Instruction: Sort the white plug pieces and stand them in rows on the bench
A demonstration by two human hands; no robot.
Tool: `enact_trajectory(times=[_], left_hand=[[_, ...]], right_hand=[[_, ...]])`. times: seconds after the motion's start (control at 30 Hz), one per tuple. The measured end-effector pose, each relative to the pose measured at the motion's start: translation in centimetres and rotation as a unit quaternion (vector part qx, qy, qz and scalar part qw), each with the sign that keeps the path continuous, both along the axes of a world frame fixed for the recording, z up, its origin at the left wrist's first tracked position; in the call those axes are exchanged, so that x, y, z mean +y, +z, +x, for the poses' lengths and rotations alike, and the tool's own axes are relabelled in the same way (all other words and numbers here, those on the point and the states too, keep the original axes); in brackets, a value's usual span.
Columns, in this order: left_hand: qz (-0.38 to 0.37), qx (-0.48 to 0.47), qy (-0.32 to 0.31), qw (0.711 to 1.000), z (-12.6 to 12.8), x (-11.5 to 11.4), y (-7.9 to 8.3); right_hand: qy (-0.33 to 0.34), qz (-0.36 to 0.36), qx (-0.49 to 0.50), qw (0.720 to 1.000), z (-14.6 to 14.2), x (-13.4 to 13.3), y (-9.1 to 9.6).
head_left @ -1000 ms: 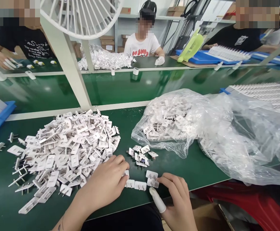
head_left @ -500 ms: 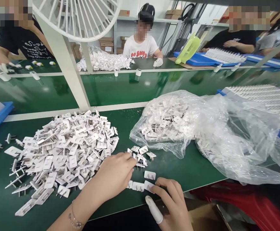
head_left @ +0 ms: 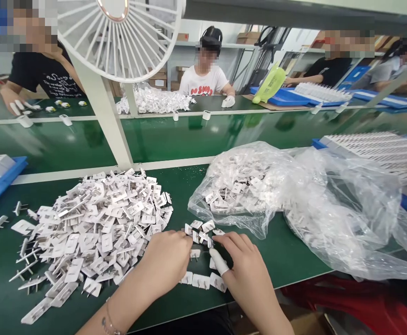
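My left hand (head_left: 170,256) has its fingers curled at the left side of a small cluster of white plug plates (head_left: 196,225) with metal pins; its fingertips are hidden. A single plug plate (head_left: 195,253) lies just beside them. My right hand (head_left: 247,263), a white cot on its thumb, closes thumb and index finger on a plug plate (head_left: 210,242) at the cluster's right edge. Nearer me, several plates form a row (head_left: 201,281), pins up. Another plate (head_left: 213,264) is partly hidden by the right thumb.
A large heap of plug plates (head_left: 109,218) covers the left of the green bench. At right lies a clear plastic bag (head_left: 259,163) of plates. Blue trays (head_left: 4,181) stand at both sides. A white fan (head_left: 119,46) hangs on a post; co-workers sit opposite.
My right hand has moved up and away from the row to the cluster, closing on a plate there. My left hand has shifted slightly left, and the view has tilted up.
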State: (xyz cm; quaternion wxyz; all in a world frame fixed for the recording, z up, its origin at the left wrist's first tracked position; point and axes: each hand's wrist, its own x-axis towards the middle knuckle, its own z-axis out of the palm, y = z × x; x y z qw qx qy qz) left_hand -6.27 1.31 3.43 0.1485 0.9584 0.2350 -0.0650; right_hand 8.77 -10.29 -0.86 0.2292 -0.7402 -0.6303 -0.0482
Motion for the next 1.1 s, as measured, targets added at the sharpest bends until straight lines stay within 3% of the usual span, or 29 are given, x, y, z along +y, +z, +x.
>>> enact_trajectory(times=[0.27, 0.53, 0.77, 1.1], left_hand=[[0.004, 0.057, 0.076, 0.996, -1.3, 1.4, 0.3], [-0.007, 0.032, 0.076, 0.997, -1.9, 1.4, 0.0], [-0.012, 0.026, 0.074, 0.997, -1.8, 1.4, -0.2], [-0.021, -0.013, 0.091, 0.996, -2.6, 1.2, 0.1]], right_hand=[[-0.009, -0.043, -0.050, 0.998, -0.7, 1.0, 0.4], [0.014, -0.037, -0.021, 0.999, -1.4, 0.5, 0.4], [0.047, 0.026, 0.017, 0.998, -1.6, 0.0, 0.7], [0.069, -0.015, 0.043, 0.997, -3.4, 0.8, 0.2]])
